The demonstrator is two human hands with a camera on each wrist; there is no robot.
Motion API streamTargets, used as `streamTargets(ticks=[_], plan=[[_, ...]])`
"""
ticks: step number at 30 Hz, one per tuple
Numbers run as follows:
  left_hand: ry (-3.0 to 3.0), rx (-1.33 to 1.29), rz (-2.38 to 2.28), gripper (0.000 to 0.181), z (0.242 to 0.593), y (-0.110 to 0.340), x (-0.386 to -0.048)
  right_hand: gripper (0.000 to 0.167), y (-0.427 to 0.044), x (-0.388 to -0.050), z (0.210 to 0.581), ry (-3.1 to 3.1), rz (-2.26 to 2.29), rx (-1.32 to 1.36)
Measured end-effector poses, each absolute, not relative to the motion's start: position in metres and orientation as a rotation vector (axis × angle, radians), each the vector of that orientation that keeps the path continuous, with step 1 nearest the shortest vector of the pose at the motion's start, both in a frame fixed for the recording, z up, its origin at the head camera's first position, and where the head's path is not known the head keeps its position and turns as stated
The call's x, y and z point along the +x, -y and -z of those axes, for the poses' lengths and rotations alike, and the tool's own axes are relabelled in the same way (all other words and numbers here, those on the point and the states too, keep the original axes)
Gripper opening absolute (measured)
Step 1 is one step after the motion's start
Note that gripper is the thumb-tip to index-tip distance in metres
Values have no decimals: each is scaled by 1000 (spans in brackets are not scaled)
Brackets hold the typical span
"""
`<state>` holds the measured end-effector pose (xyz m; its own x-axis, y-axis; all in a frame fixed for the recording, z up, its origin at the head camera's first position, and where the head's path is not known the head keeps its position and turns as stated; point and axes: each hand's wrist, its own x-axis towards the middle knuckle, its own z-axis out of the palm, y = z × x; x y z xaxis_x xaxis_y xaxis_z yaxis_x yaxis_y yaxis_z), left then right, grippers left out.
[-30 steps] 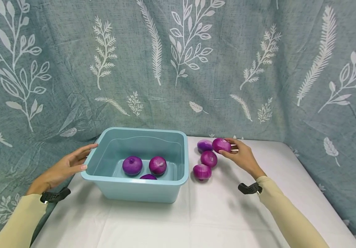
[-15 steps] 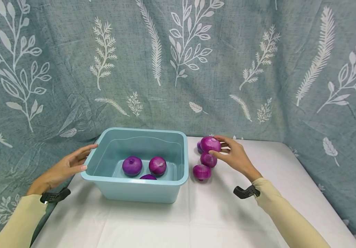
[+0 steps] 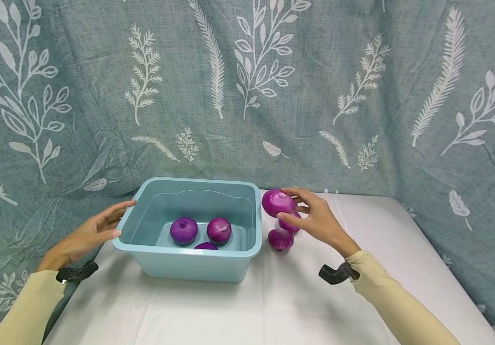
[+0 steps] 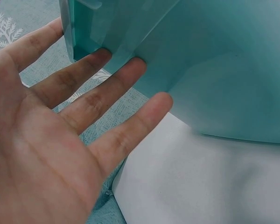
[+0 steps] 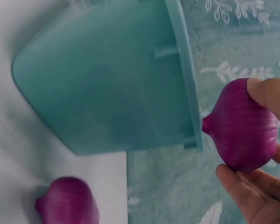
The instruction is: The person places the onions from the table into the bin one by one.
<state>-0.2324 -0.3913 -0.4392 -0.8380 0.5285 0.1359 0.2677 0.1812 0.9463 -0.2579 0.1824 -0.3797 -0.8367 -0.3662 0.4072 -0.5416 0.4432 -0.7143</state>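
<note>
Blue-grey fabric, printed with white leaves and sprigs, hangs across the scene from 9 o'clock over 12 to 3, and a white-clothed table spreads below it toward 6 o'clock. On the table sits a light-blue plastic bin, left of the middle. Two pale-yellow sleeves come in, the left sleeve from 8 o'clock and the right sleeve from 4. At the bin's 9 o'clock, the left hand is spread wide with its fingers extended, fingertips at the end wall and rim, gripping nothing. Near the bin's 3 o'clock, the right hand is curled partway, thumb and fingers holding a purple onion. That onion is raised off the table, outside the bin, just beside its rim at nearly 3 o'clock; whether its tip touches the rim cannot be told. Inside the bin lie three more: a round onion toward 9 o'clock, a streaked onion toward 3, and a third onion at 6, mostly hidden by the front wall. On the table, a ribbed onion lies at 6 o'clock from the held one, with a partly covered onion touching or just beside it at 1.
</note>
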Motion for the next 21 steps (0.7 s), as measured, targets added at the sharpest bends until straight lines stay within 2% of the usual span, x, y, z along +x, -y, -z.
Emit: streamTargets(ticks=[21], plan=[[-2240, 773, -1702, 69, 438, 391, -233, 64, -155, -240, 375, 2441, -1423, 1045]])
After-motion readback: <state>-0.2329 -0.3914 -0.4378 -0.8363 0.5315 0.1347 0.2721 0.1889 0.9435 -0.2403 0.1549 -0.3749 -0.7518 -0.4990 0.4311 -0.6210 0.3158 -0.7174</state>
